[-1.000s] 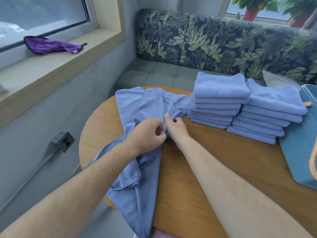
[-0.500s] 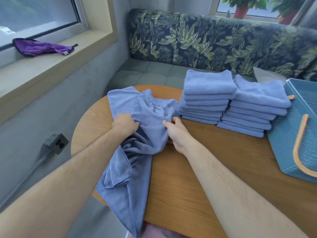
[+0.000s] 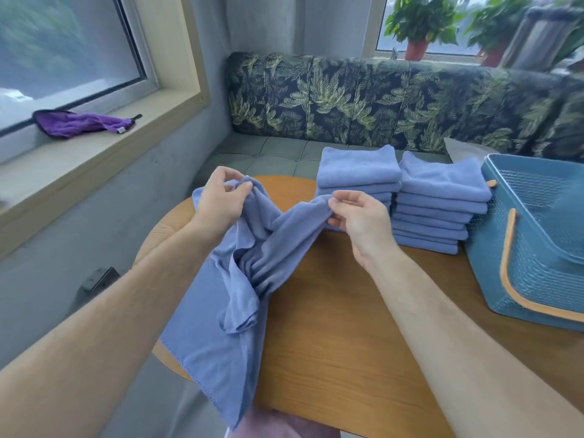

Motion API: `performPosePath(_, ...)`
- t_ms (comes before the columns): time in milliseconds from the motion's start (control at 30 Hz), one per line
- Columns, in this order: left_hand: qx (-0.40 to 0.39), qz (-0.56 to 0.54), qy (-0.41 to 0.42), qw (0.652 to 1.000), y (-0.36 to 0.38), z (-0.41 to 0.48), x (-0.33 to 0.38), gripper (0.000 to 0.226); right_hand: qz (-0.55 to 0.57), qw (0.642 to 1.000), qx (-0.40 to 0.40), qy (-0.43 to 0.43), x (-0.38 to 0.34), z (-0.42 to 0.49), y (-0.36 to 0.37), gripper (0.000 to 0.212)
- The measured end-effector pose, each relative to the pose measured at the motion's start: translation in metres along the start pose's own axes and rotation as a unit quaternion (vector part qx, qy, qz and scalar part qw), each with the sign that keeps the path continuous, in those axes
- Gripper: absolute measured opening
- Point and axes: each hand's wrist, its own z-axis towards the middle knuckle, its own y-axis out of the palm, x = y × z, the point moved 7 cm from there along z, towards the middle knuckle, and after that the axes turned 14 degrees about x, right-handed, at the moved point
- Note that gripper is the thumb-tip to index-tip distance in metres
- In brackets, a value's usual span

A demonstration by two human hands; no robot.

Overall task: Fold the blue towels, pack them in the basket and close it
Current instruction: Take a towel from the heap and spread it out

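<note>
Well, from the head view, the person had the unfolded blue towel (image 3: 221, 311) lifted off the desk (image 3: 347, 343) by its far edge. The left hand (image 3: 221, 200) pinched one bunched part of that edge between thumb and fingers, and the right hand (image 3: 360, 222) pinched another. The hands were apart, with the cloth sagging in a twisted fold between them. I'd judge they were hunting for the corners, so the edge could be pulled straight before the first fold.

The towel's long axis ran from the hands back toward the person, and its near end hung over the desk's near-left rim. A first stack of folded towels (image 3: 357, 167) and a second stack (image 3: 442, 184) sat side by side on the far part of the desk. The second stack was just beside the open basket (image 3: 537, 248) at the right, handy, I'd guess, for packing. A purple cloth (image 3: 82, 123) lay on the windowsill (image 3: 94, 165), well apart.
</note>
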Motion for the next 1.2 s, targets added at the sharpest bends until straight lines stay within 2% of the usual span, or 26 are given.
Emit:
performPosePath(100,0.018,-0.095,-0.017,0.995,-0.002,0.001,0.035,0.013,0.013,0.997,0.058,-0.056,-0.046,0.010,-0.031,0.013)
performPosePath(200,0.022,-0.157,-0.032,0.987,-0.001,0.004,0.070,0.014,-0.022,0.990,0.091,-0.107,-0.088,0.019,-0.064,0.016)
performPosePath(300,0.021,-0.183,-0.053,0.982,0.007,0.003,0.096,0.011,-0.019,0.989,0.098,-0.113,-0.128,0.026,-0.098,0.016)
performPosePath(500,-0.022,-0.268,-0.120,0.956,0.034,-0.006,0.129,0.012,0.062,0.998,0.011,-0.025,-0.174,0.018,-0.146,0.022)
performPosePath(667,-0.069,-0.249,-0.134,0.957,0.053,-0.020,0.150,0.012,-0.002,0.990,-0.129,0.062,-0.169,-0.011,-0.163,0.037)
performPosePath(800,-0.101,-0.235,-0.108,0.961,0.059,-0.041,0.170,0.022,0.020,0.988,-0.121,0.096,-0.162,-0.021,-0.185,0.037)
performPosePath(933,-0.124,-0.220,-0.090,0.963,0.056,-0.051,0.180,0.031,0.071,0.994,-0.056,0.060,-0.166,-0.015,-0.204,0.023)
performPosePath(1033,-0.133,-0.218,-0.083,0.963,0.051,-0.057,0.184,0.033,0.110,0.993,-0.039,0.025,-0.177,-0.018,-0.211,0.026)
performPosePath(1200,-0.149,-0.228,-0.026,0.962,0.035,-0.081,0.202,0.028,0.057,0.996,-0.030,-0.069,-0.204,-0.042,-0.218,0.030)
